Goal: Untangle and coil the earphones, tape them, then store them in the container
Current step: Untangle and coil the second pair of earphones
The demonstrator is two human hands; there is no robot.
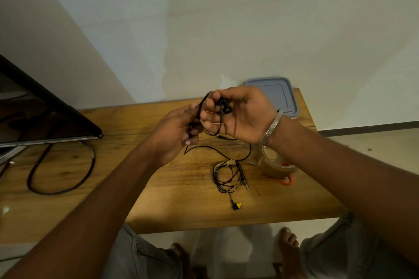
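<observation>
Above the wooden table [172, 199], both hands hold a black pair of earphones [223, 108]. My right hand [244, 115] has the cord looped around its fingers, with the earbuds against the palm. My left hand [179, 131] pinches the cord just left of it. The loose end of that cord [217, 150] trails down onto the table. A second pair of earphones [227, 176], coiled and bound with a strip of tape, lies on the table with a yellow-tipped end. A roll of brown tape [275, 166] sits under my right wrist. The grey-lidded container [273, 95] stands at the table's back edge.
A dark monitor [45, 115] stands at the left with a thick black cable [61, 165] looped on the table. An orange ring [286, 181] lies beside the tape roll. My knees and bare feet show below the table's front edge.
</observation>
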